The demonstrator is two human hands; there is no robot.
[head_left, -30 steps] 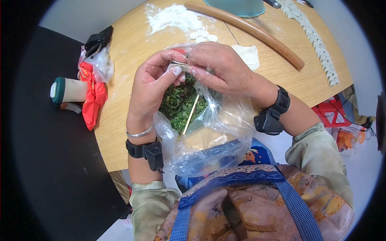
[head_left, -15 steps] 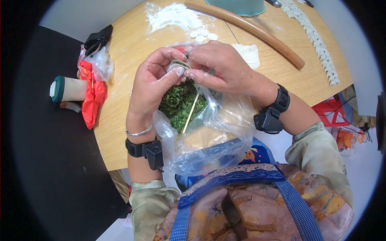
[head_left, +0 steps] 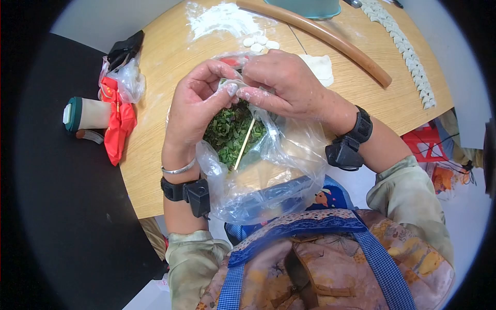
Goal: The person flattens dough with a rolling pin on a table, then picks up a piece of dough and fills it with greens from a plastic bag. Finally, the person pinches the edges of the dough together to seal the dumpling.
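Observation:
Between my two hands, a small filled dumpling (head_left: 233,82) shows only in part, its pale dough edge pinched by the fingers. My left hand (head_left: 199,98) is closed on its left side, thumb on top. My right hand (head_left: 281,82) closes on the other side with thumb and forefinger. Flour dusts the fingertips of both. Just below the hands lies chopped green filling (head_left: 230,132) in a clear plastic bag (head_left: 294,160). A thin pale stick (head_left: 245,142) leans in the filling.
Several small dough pieces (head_left: 257,46) lie near scattered flour (head_left: 222,20). A flat dough sheet (head_left: 319,68) is beside my right hand. Beyond it lie a long rolling pin (head_left: 330,39) and a row of dumplings (head_left: 403,51). A green-lidded cup (head_left: 90,113) stands left, by a red bag (head_left: 119,129).
The dough edges at my fingertips have come closer together, and less filling shows between them. Both hands stay in nearly the same place.

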